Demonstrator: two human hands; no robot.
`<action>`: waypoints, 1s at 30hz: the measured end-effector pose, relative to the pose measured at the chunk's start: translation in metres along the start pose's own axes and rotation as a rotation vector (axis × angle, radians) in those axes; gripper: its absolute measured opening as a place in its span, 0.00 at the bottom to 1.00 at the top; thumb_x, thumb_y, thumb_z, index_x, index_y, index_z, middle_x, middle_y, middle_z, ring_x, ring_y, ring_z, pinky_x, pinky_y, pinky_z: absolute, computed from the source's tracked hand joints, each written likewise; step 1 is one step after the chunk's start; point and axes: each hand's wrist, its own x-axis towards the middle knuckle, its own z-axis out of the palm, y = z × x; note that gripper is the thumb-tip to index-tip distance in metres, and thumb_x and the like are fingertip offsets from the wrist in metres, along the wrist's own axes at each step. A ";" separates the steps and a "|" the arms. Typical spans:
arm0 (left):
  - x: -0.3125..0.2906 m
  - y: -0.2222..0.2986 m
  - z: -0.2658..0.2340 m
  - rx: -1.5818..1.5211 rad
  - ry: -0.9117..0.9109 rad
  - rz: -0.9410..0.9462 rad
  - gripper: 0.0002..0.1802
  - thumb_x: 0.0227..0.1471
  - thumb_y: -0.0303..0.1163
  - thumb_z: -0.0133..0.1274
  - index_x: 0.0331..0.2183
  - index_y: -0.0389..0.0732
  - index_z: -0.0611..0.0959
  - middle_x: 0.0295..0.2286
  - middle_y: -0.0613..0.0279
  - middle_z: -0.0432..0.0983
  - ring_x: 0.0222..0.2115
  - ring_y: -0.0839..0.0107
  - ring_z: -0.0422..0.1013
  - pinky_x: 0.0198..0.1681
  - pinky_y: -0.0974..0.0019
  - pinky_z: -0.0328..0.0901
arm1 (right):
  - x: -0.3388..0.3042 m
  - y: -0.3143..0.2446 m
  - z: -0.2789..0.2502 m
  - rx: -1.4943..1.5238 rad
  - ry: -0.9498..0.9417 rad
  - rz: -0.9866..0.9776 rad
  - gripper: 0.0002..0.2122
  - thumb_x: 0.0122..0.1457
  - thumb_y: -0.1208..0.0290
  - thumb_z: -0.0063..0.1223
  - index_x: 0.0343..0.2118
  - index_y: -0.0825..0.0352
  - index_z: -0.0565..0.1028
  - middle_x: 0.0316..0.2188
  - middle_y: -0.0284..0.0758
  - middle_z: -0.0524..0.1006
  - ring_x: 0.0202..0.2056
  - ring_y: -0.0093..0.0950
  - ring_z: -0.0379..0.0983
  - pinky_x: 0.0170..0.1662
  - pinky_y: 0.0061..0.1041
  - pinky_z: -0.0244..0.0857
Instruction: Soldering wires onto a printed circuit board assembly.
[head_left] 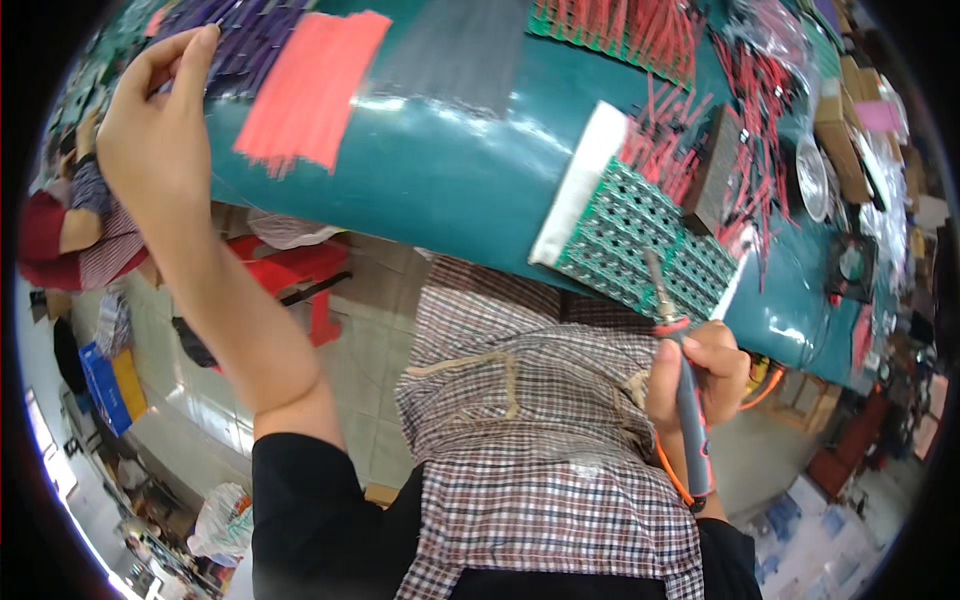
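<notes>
My right hand is closed round the grey and red handle of a soldering iron. The iron's metal tip reaches over a green panel of small circuit boards, near its front edge; contact cannot be made out. Under the panel lies a white board. Raised at the far left, my left hand has its thumb and fingers pinched together beside a bundle of purple wires; whatever is between the fingertips is too small to name. Red wires run from the panel's far side.
A brown block rests by the panel. Salmon-red wires and dark grey wires lie across the green table. Another wired green panel is farther back. A metal dish stands right. Another person sits left.
</notes>
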 end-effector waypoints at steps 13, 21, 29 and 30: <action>-0.184 0.131 0.037 -0.687 -0.643 -0.023 0.06 0.46 0.19 0.64 0.30 0.38 0.85 0.26 0.67 0.73 0.15 0.86 0.61 0.16 0.77 0.53 | 0.006 0.003 0.017 -0.087 -0.023 -0.066 0.14 0.47 0.82 0.64 0.31 0.66 0.68 0.16 0.31 0.70 0.14 0.24 0.65 0.17 0.23 0.58; -0.190 0.137 0.042 -0.631 -0.633 -0.020 0.07 0.41 0.24 0.63 0.26 0.45 0.81 0.24 0.68 0.74 0.20 0.71 0.75 0.22 0.67 0.67 | 0.003 0.005 0.020 -0.154 -0.025 -0.057 0.14 0.48 0.80 0.65 0.32 0.66 0.68 0.16 0.30 0.69 0.14 0.24 0.65 0.17 0.23 0.59; -0.192 0.136 0.049 -0.694 -0.572 -0.010 0.06 0.44 0.21 0.64 0.27 0.40 0.84 0.23 0.67 0.73 0.14 0.83 0.62 0.15 0.75 0.54 | 0.006 0.001 0.024 -0.222 -0.081 -0.089 0.16 0.46 0.80 0.67 0.34 0.65 0.69 0.18 0.31 0.69 0.16 0.28 0.67 0.18 0.25 0.61; -0.192 0.136 0.048 -0.694 -0.574 -0.013 0.06 0.44 0.21 0.64 0.27 0.40 0.84 0.23 0.67 0.73 0.14 0.83 0.62 0.15 0.75 0.54 | 0.006 0.000 0.025 -0.230 -0.094 -0.098 0.16 0.46 0.80 0.67 0.34 0.65 0.69 0.19 0.32 0.69 0.17 0.28 0.67 0.18 0.25 0.61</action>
